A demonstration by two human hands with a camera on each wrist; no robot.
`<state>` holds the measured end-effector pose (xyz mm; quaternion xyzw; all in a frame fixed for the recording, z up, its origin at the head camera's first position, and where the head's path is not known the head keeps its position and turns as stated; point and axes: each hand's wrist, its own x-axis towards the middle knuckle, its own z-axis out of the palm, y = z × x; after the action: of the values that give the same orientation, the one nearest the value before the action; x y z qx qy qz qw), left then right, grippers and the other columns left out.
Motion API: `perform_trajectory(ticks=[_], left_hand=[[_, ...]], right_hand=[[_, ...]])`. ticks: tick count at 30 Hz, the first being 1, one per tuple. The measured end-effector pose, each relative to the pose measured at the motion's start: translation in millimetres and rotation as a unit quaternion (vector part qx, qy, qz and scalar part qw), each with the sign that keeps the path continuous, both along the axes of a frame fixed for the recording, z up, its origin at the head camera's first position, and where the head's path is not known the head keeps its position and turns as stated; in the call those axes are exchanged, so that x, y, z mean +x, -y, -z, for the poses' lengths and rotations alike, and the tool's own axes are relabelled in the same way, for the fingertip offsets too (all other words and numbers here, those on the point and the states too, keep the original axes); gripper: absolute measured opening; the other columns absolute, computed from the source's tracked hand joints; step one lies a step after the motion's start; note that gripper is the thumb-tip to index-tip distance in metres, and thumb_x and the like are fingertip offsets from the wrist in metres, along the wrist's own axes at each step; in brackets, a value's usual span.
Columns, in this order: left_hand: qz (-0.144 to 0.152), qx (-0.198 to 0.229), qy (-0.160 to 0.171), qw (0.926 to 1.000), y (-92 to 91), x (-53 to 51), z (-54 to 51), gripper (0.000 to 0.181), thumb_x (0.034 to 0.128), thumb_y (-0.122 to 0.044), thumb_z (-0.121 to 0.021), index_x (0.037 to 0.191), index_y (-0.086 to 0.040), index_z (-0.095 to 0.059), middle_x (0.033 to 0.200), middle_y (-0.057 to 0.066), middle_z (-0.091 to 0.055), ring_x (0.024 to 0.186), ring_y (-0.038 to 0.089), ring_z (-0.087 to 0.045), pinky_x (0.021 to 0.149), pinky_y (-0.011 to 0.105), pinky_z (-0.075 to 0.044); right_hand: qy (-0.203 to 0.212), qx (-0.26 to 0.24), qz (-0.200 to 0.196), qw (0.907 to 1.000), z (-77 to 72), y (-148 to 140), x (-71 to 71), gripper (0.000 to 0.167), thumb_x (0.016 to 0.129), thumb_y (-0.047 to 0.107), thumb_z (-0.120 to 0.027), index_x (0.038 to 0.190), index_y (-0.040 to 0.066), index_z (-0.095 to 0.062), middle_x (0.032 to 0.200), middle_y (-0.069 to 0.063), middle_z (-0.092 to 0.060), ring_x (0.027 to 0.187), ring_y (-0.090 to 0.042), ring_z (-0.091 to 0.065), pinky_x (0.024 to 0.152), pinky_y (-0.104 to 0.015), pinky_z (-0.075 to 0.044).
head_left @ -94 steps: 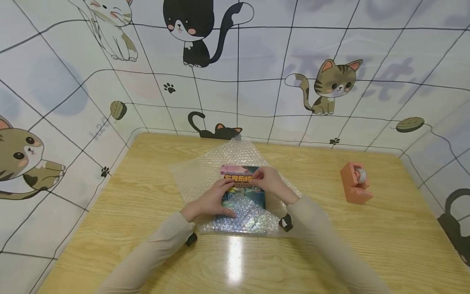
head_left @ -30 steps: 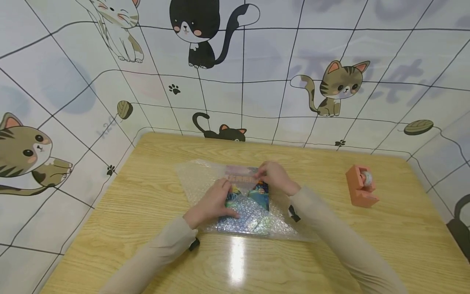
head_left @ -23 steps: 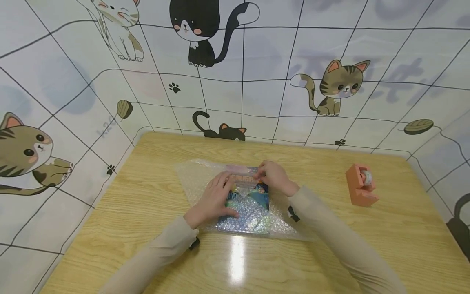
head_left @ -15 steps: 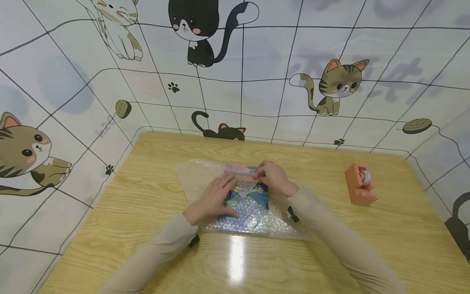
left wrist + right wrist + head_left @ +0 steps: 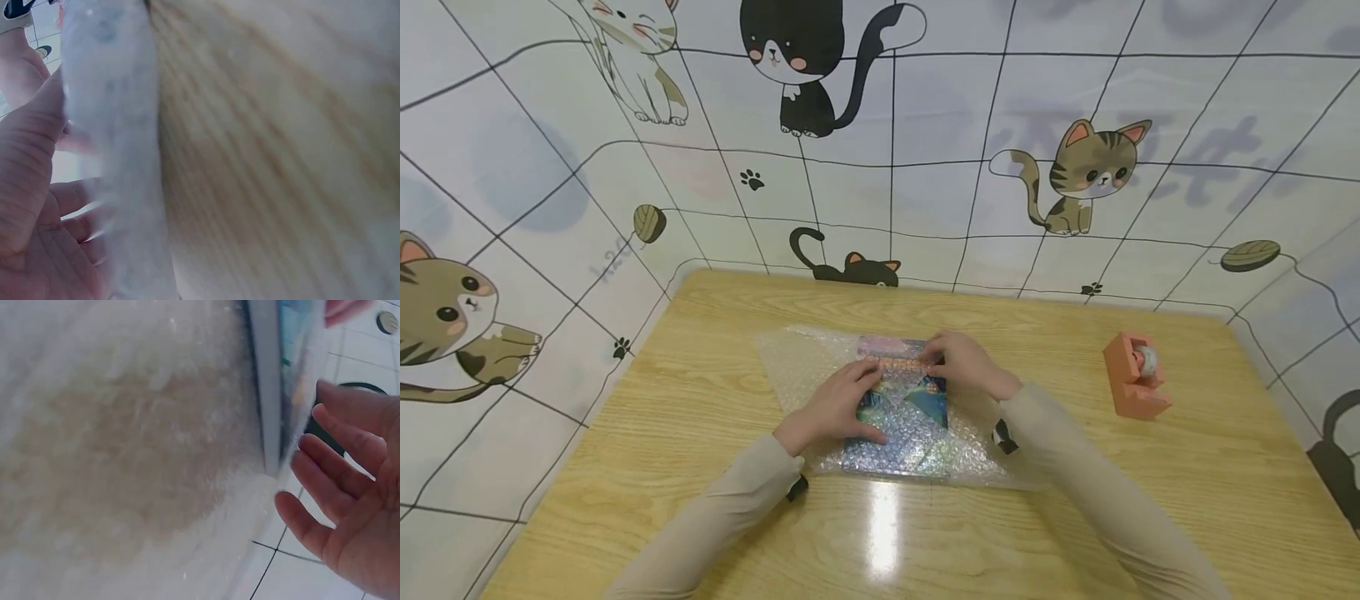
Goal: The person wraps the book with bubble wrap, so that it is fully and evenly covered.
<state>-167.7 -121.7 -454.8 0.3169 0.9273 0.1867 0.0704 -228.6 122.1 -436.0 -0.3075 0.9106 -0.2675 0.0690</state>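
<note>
A colourful book (image 5: 928, 404) lies flat on the table, largely covered by clear bubble wrap (image 5: 808, 362) folded over it. My left hand (image 5: 833, 406) rests across the left side of the wrapped book, its thumb spread toward the near part. At the upper right of the book, my right hand (image 5: 964, 363) touches the wrap with bent fingertips. In the right wrist view the right hand's fingers (image 5: 325, 481) are loosely spread beside the book's edge (image 5: 265, 387). The left wrist view shows the left palm and fingers beside the wrapped edge (image 5: 122, 144).
A coral-pink tape dispenser (image 5: 1131, 379) with a roll of tape stands on the right of the wooden table (image 5: 700, 358). A wall covering (image 5: 940, 108) printed with cartoon cats encloses the back and sides.
The wrap's far corner has been folded down over the book's top since the first frame. Most recently, the left fingers have drawn back slightly and the right hand has shifted a little on the wrap.
</note>
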Motion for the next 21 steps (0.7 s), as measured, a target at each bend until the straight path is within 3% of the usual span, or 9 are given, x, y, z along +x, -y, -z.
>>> perform_trajectory(ticks=[7,21], left_hand=[[0.000,0.000,0.007,1.0000,-1.6,1.0,0.2,0.102,0.0668,-0.057,-0.076,0.140,0.003,-0.038,0.147,0.018,-0.032,0.135,0.033,-0.029,0.111,0.044,-0.025],[-0.001,0.006,0.009,0.9999,-0.2,1.9,-0.8,0.102,0.0669,-0.056,-0.077,0.140,0.003,-0.038,0.147,0.018,-0.031,0.135,0.034,-0.028,0.110,0.046,-0.027]], right_hand=[[0.048,-0.036,0.010,0.9981,-13.7,-31,18.1,0.035,0.088,0.007,-0.064,0.119,-0.010,-0.057,0.119,-0.025,-0.057,0.109,-0.043,-0.052,0.091,-0.054,-0.044],[0.026,-0.040,0.094,0.9944,-23.8,-94,63.9,0.045,0.085,0.010,-0.067,0.120,-0.014,-0.052,0.117,-0.031,-0.056,0.101,-0.045,-0.056,0.081,-0.053,-0.050]])
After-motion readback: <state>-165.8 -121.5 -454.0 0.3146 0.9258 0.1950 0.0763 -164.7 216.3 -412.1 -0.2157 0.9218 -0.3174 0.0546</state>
